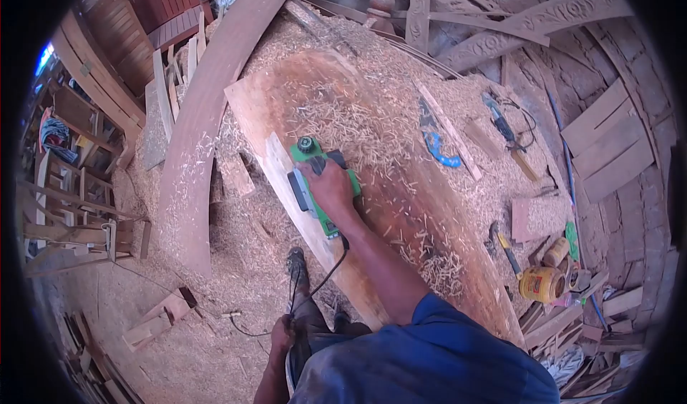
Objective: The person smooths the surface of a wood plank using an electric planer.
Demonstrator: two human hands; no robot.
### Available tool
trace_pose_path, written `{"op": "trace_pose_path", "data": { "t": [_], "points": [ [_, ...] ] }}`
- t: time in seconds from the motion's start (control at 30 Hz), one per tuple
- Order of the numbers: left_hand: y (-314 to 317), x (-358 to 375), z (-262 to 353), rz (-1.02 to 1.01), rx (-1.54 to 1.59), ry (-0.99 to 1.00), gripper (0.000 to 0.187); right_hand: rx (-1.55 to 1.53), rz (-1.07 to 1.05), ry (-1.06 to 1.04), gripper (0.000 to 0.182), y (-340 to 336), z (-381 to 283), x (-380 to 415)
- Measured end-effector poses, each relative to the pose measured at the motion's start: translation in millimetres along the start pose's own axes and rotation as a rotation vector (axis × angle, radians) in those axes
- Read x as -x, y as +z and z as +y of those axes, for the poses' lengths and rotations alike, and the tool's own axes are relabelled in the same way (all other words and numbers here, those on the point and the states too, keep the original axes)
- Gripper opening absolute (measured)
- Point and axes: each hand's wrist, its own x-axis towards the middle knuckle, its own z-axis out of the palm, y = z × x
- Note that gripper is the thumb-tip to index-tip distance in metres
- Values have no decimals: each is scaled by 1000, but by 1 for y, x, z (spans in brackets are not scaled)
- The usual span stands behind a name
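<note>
My right hand [330,189] is wrapped round the handle of a green electric planer [328,223], which rests on a broad wooden slab [465,275] near its left edge. Curled shavings [343,121] lie thick over the slab, beyond and to the right of the planer. A black power cord [330,271] runs from the planer's rear down to my left hand [282,334], low beside my leg. The fingers of that hand are closed round the cord.
To the right lie a blue-handled saw [438,150], a corded power tool [499,116], a hammer [507,250] and a yellow jar [541,284]. A long curved board [189,168] stands left of the slab. Chips cover the ground, and wood pieces [159,319] lie lower left.
</note>
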Motion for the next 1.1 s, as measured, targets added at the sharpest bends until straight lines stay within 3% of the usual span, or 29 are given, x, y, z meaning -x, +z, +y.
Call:
{"op": "trace_pose_path", "data": {
  "t": [0.13, 0.23, 0.37, 0.5, 0.63, 0.73, 0.77, 0.8, 0.83, 0.9, 0.93, 0.97, 1.0, 1.03, 1.07, 1.1],
  "points": [
    [-11, -27, 15, 95, 167, 87, 30, -3, -22, 48, 72, 16, -34, -58],
    [-22, -45, 35, 73, 214, 0, 30, -17, -28, 79, 70, 31, -60, -107],
    [-30, -63, 55, 223, 359, 48, 30, -28, 6, 43, 70, 58, -95, -181],
    [-50, -55, 84, 217, 441, 54, 30, -72, -23, 104, 70, 62, -100, -199],
    [-40, -36, 48, 61, 219, -113, 22, 45, 25, 54, 76, 36, -49, -118],
    [-2, -23, -38, 108, 97, -55, 21, -21, -2, -13, 65, -7, 13, 18],
    [-4, -7, -41, 81, 91, -39, 22, -18, 0, -7, 61, -23, 34, 66],
    [11, -3, -73, 114, -63, 59, 23, 29, -10, 38, 57, -42, 47, 114],
    [6, 8, -78, 24, -160, 116, 23, 66, -21, 100, 53, -58, 62, 164],
    [4, 26, -79, -144, -123, 44, 28, 18, -32, 144, 54, -82, 98, 247],
    [13, 33, -104, -148, -133, 166, 31, -14, -26, 150, 54, -90, 111, 278],
    [63, 12, -196, -107, 241, 82, 34, -25, -26, 149, 60, -95, 122, 299],
    [39, 29, -147, -270, -218, 144, 35, -34, -24, 140, 65, -99, 132, 316],
    [46, 35, -150, -259, 18, 55, 37, -40, -25, 123, 71, -99, 136, 324],
    [36, 44, -122, -241, -171, 21, 38, -18, 6, 121, 73, -97, 135, 322],
    [37, 48, -119, -157, -129, 31, 38, 6, 1, 145, 73, -96, 127, 314]
  ]
}}
